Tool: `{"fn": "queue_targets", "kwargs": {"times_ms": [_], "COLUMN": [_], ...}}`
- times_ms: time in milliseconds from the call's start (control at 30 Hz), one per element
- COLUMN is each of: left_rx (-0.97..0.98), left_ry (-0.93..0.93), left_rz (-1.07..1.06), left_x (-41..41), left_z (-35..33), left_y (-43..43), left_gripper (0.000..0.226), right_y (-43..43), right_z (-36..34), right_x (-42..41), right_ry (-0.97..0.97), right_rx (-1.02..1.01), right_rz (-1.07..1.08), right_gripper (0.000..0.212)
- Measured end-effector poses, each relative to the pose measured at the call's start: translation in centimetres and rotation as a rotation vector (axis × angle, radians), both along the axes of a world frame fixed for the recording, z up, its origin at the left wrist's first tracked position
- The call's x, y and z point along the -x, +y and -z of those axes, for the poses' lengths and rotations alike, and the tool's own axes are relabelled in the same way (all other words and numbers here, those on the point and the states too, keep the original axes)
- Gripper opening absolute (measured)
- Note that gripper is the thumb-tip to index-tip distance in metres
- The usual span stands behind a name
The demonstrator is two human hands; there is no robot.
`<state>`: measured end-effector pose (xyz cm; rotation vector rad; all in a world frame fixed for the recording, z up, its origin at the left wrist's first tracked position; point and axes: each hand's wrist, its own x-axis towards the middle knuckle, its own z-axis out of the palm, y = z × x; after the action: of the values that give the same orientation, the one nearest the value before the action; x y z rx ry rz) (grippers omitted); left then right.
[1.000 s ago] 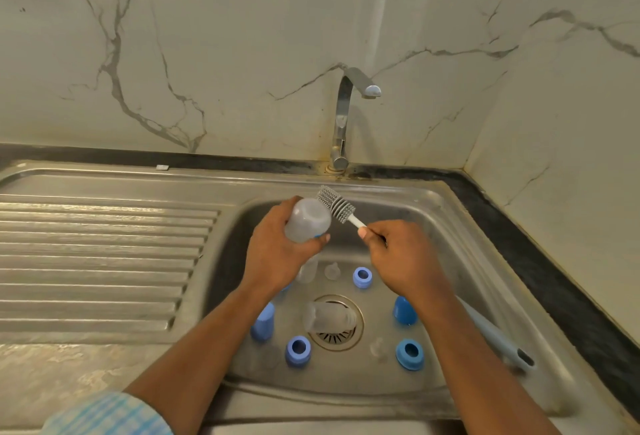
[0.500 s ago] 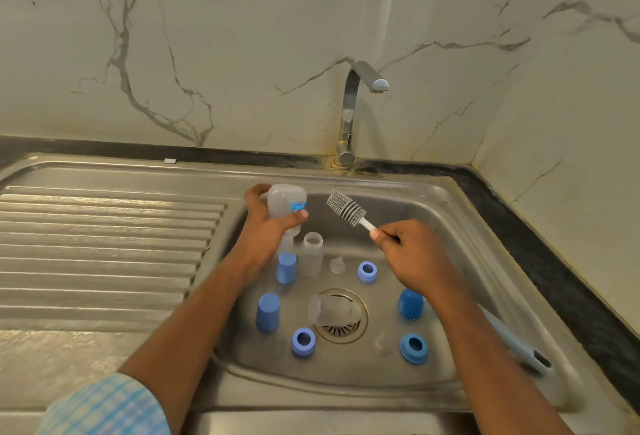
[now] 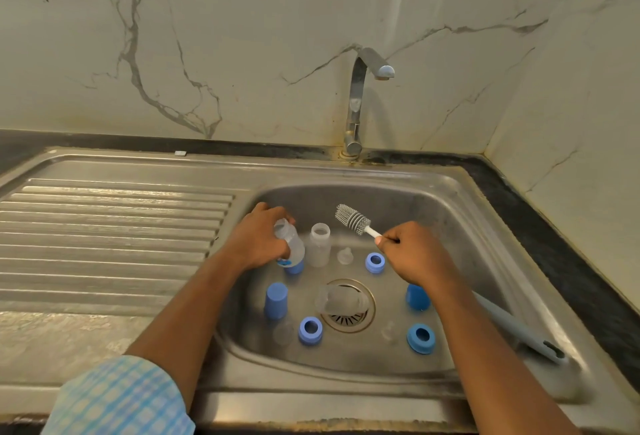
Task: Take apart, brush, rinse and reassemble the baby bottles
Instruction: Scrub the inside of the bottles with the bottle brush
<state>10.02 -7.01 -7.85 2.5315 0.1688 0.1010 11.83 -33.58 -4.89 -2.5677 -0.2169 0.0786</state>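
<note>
Left hand point(image 3: 256, 240) gripping a tilted bottle point(image 3: 292, 243), right hand point(image 3: 412, 254) pinching the brush point(image 3: 351, 219), you risk toppling the upright bottle point(image 3: 319, 244) beside it.

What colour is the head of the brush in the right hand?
Brush head is grey; head view.

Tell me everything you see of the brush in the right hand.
The brush has a grey head of short ribbed bristles, rubbery in look, on a white neck. The right hand grips this neck. The head points away and to the left, held in the air over the sink, touching nothing else. A long grey-blue handle, seemingly its own, runs out past the forearm toward the sink's right side.
</note>
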Motion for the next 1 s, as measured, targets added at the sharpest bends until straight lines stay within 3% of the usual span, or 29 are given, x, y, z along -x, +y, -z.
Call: {"fn": "queue_targets", "kwargs": {"times_ms": [100,233,1000], "left_rx": [-0.132,-0.193,-0.260], "left_ry": [0.019,0.069,0.259], "left_rz": [-0.018,-0.034,-0.042], "left_x": [-0.1,-0.5,-1.0], "left_z": [0.6,1.3,4.5], "left_y": [0.0,-0.3,-1.2], "left_gripper": [0.063,0.060,0.066], "right_y": [0.3,0.4,0.9], "right_z": [-0.1,-0.2,-0.2], "right_x": [0.2,0.2,0.2], "right_ry": [-0.015,-0.032,-0.051], "right_rx": [0.024,0.023,0.026], "right_rz": [0.019,0.035,0.025], "right_gripper": [0.049,0.048,0.044]}}
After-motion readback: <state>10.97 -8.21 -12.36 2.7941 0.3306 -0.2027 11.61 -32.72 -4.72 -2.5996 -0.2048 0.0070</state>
